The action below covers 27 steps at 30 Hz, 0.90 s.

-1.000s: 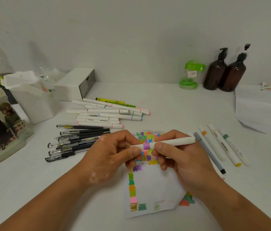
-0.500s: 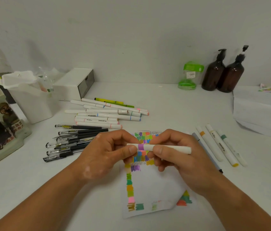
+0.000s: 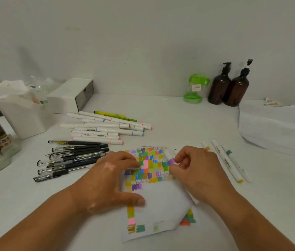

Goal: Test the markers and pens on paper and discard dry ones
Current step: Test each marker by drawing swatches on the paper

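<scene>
Left hand (image 3: pixel 110 180) pressed flat on colour-swatched white paper (image 3: pixel 161 201); right hand (image 3: pixel 197 176) pinched a purple-banded white marker (image 3: pixel 169 158). Probably needed a test scribble next.

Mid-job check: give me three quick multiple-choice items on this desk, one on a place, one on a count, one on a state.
1. The black pens lie: A) left of the paper; B) right of it; C) stacked on it.
2. Count of brown pump bottles: A) one; B) two; C) four.
3. The right hand: A) lies flat, empty; B) pinches the purple-banded marker; C) holds a bottle.

Key: 1 A, they lie on the far side of the left hand from the sheet; 2 B, two stand side by side; 3 B, its fingertips close round the marker above the swatches.
</scene>
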Motion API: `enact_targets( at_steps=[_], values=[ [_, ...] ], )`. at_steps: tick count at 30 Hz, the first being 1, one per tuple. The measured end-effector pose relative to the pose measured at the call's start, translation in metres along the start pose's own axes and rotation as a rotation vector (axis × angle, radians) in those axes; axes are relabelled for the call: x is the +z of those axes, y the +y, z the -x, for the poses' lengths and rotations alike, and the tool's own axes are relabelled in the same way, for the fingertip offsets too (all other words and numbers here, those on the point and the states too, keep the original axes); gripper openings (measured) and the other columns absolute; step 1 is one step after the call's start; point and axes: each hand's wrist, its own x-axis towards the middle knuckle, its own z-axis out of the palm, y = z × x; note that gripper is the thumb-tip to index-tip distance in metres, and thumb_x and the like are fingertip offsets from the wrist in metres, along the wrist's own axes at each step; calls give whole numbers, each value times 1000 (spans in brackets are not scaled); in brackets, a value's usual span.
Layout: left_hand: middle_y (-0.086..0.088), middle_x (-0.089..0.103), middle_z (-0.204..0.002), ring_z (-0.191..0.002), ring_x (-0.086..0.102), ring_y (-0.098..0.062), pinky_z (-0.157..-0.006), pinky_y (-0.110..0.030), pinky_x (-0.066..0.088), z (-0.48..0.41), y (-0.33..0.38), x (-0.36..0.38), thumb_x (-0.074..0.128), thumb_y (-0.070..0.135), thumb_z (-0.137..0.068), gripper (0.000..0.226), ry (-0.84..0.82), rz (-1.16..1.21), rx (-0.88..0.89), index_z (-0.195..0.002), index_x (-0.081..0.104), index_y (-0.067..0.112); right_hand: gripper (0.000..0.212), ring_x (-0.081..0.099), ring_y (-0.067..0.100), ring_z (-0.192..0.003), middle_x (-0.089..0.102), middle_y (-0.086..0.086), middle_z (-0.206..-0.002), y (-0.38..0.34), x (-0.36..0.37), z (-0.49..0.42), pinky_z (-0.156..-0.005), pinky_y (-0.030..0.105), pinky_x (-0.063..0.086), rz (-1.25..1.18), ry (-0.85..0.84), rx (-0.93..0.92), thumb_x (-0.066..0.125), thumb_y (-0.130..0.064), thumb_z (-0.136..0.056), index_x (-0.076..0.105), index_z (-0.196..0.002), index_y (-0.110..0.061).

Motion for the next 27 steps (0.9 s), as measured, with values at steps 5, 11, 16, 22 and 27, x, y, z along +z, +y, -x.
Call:
enact_targets(
  at_steps=[5, 11, 16, 22, 27],
  values=[
    [32, 36, -135, -128, 29, 4, -114, -31, 32, -3, 0, 5, 56, 97, -51, 105, -67, -46, -19, -141, 48, 42, 20, 59, 9, -72, 63, -11, -75, 17, 9, -11, -59, 28, 48, 265, 80, 19, 69, -49, -80, 63, -78, -30],
    [32, 35, -136, -128, 31, 2, -113, -33, 34, -4, -4, 7, 52, 99, -50, 109, -62, -84, -7, -142, 48, 40, 18, 55, 14, -70, 58, -9, -72, 27, 13, -18, -55, 29, 38, 404, 192, 26, 58, -40, -88, 53, -77, -27],
    [29, 36, -138, -128, 31, 0, -114, -32, 33, -3, -5, 7, 50, 100, -49, 110, -55, -86, -6, -142, 47, 41, 11, 59, 16, -74, 64, -8, -78, 32, 5, -19, -58, 28, 42, 428, 221, 71, 56, -35, -90, 58, -82, -27],
    [25, 36, -145, -131, 29, 0, -116, -32, 30, 9, -9, 9, 44, 101, -54, 109, -31, -109, 5, -145, 42, 41, 13, 52, 17, -67, 60, -9, -71, 36, -3, -17, -59, 29, 43, 448, 270, 135, 58, -32, -89, 57, -76, -27],
    [26, 33, -149, -134, 25, 2, -115, -28, 24, 39, -24, 9, 35, 102, -61, 107, 22, -183, 18, -149, 36, 41, 13, 52, 4, -62, 60, -14, -67, 28, -6, -17, -58, 28, 42, 406, 267, 103, 65, -33, -84, 60, -72, -28]
  ],
)
